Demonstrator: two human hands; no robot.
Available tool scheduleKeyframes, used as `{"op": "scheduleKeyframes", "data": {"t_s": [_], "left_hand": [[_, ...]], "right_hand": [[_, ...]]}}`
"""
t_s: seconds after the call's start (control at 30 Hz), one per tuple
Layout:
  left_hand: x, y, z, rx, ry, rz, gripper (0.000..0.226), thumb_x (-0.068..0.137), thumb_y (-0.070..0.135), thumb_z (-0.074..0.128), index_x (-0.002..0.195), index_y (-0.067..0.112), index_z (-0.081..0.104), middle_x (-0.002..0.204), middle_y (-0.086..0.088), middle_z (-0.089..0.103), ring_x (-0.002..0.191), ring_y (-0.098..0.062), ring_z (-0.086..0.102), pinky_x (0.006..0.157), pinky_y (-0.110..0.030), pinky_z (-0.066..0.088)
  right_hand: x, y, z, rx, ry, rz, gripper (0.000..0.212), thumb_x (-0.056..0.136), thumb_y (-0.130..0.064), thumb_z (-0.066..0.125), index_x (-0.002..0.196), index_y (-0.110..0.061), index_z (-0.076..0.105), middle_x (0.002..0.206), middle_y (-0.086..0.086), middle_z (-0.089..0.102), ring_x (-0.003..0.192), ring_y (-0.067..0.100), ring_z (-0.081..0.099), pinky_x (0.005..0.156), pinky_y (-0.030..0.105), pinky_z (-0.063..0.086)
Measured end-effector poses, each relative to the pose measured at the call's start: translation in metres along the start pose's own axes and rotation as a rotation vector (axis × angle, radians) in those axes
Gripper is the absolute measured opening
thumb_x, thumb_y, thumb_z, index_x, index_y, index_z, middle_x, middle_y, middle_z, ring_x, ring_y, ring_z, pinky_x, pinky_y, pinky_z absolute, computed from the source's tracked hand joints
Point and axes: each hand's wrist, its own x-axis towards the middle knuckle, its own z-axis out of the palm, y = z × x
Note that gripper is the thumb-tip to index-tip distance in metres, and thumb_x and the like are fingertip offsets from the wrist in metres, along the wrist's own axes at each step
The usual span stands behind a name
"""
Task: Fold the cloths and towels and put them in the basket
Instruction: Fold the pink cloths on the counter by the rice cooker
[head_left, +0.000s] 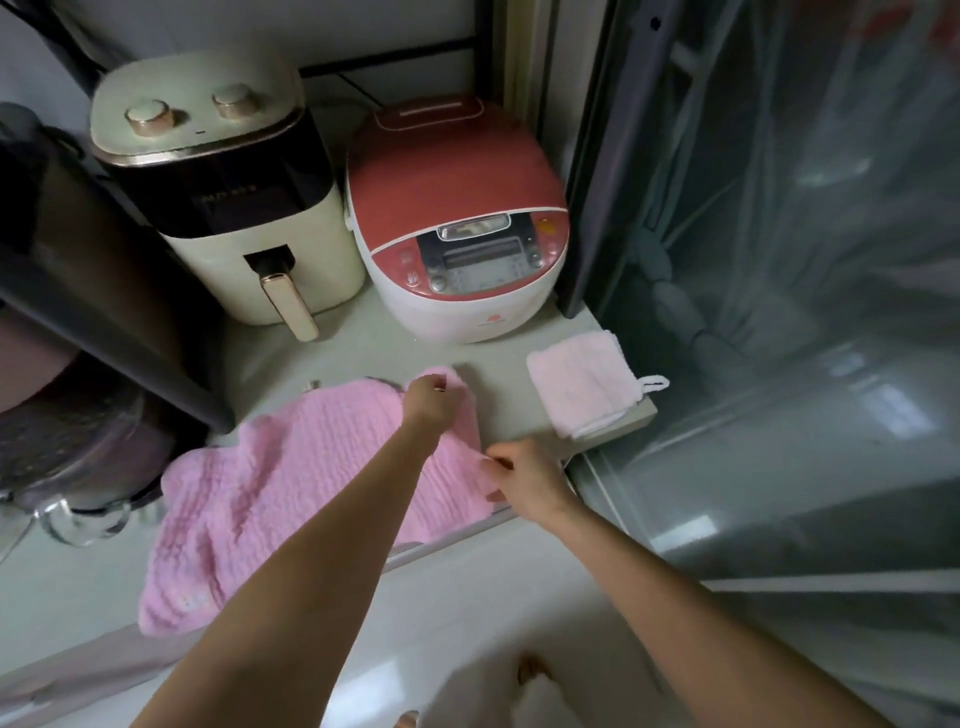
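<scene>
Pink towel (291, 499) spread on surface (509, 389), pinched at far corner by left hand (434, 397), near edge by right hand (524, 480); fold probably next.

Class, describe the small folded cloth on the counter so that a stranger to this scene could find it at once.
Start at the red and white rice cooker at the back of the counter. Just in front of it, to the right, at the counter's corner, lies the small folded cloth. It is paler than the big pink towel and has a white hanging loop.
</scene>
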Motion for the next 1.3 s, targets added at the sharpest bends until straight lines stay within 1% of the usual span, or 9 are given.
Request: {"op": "scheduleKeyframes", "data": {"t_s": [0.17,0.3,0.37,0.53,0.67,0.93,1.03,1.2,1.3], "left_hand": [[-0.023,0.021,-0.006,-0.638,-0.305,-0.054,0.013,0.096,0.002,0.05,0.087,0.009,0.058,0.083,-0.009,0.06,0.076,-0.019,0.057,0.074,-0.032,0.049],[-0.035,0.019,-0.015,-0.784,-0.384,-0.037,0.019,0.093,-0.004,0.046,0.092,0.009,0.06,0.081,-0.012,0.056,0.069,-0.019,0.049,0.07,-0.033,0.049],[-0.04,0.007,-0.032,-0.792,-0.339,-0.031,0.029,0.092,-0.007,0.042,0.106,0.01,0.061,0.089,-0.013,0.062,0.073,-0.022,0.055,0.069,-0.034,0.053],[-0.054,-0.027,-0.094,-0.662,-0.17,0.039,0.041,0.093,-0.004,0.041,0.126,0.016,0.055,0.106,-0.01,0.067,0.088,-0.026,0.065,0.068,-0.031,0.057],[-0.067,-0.066,-0.145,-0.649,0.008,0.026,0.043,0.093,-0.002,0.045,0.129,0.021,0.053,0.095,-0.006,0.067,0.08,-0.018,0.065,0.064,-0.027,0.057],[-0.083,-0.144,-0.223,-0.402,0.298,-0.031,0.041,0.091,-0.004,0.04,0.121,0.016,0.059,0.095,-0.011,0.064,0.078,-0.021,0.06,0.063,-0.033,0.052],[-0.081,-0.167,-0.234,-0.084,0.396,-0.131,0.044,0.088,-0.001,0.043,0.129,0.007,0.057,0.117,-0.016,0.065,0.104,-0.031,0.062,0.082,-0.031,0.047],[-0.073,-0.173,-0.236,-0.029,0.372,-0.218,0.033,0.089,0.008,0.056,0.122,0.006,0.059,0.12,-0.015,0.063,0.113,-0.031,0.058,0.09,-0.028,0.043],[-0.07,-0.171,-0.231,-0.027,0.376,-0.214,0.016,0.089,0.013,0.056,0.101,0.007,0.064,0.101,-0.013,0.066,0.098,-0.029,0.061,0.078,-0.027,0.042]], "right_hand": [[-0.005,-0.011,-0.019,0.401,0.067,0.12,0.034,0.088,0.016,0.047,0.059,-0.002,0.046,0.068,0.003,0.056,0.08,0.02,0.059,0.083,0.044,0.055],[-0.011,-0.015,-0.029,0.438,0.107,0.104,0.02,0.088,0.016,0.049,0.1,0.009,0.063,0.088,0.009,0.06,0.088,0.021,0.058,0.07,0.023,0.057],[-0.014,-0.018,-0.027,0.383,0.09,0.073,0.021,0.088,0.014,0.051,0.102,0.005,0.064,0.09,0.011,0.06,0.084,0.021,0.058,0.065,0.02,0.056],[-0.018,-0.037,0.006,0.236,-0.016,-0.021,0.007,0.089,0.006,0.057,0.085,0.0,0.059,0.075,0.014,0.055,0.058,0.016,0.054,0.05,0.021,0.055],[-0.017,-0.062,0.065,0.093,-0.015,-0.131,0.029,0.085,0.003,0.064,0.071,-0.018,0.049,0.062,0.0,0.054,0.039,-0.002,0.051,0.042,0.011,0.038],[-0.03,-0.089,0.177,-0.096,-0.215,-0.227,0.031,0.082,-0.003,0.068,0.064,-0.024,0.054,0.066,-0.004,0.06,0.064,0.011,0.054,0.063,0.027,0.045],[-0.029,-0.089,0.201,-0.238,-0.266,-0.228,0.014,0.084,-0.006,0.062,0.072,-0.013,0.063,0.074,0.002,0.066,0.071,0.013,0.057,0.07,0.03,0.048],[-0.011,-0.105,0.198,-0.415,-0.244,-0.277,0.014,0.087,-0.005,0.055,0.085,-0.006,0.068,0.088,0.007,0.071,0.081,0.022,0.064,0.071,0.027,0.048],[0.01,-0.117,0.185,-0.564,-0.199,-0.357,0.015,0.088,-0.008,0.052,0.086,-0.01,0.067,0.092,0.006,0.071,0.085,0.024,0.063,0.075,0.032,0.05]]}}
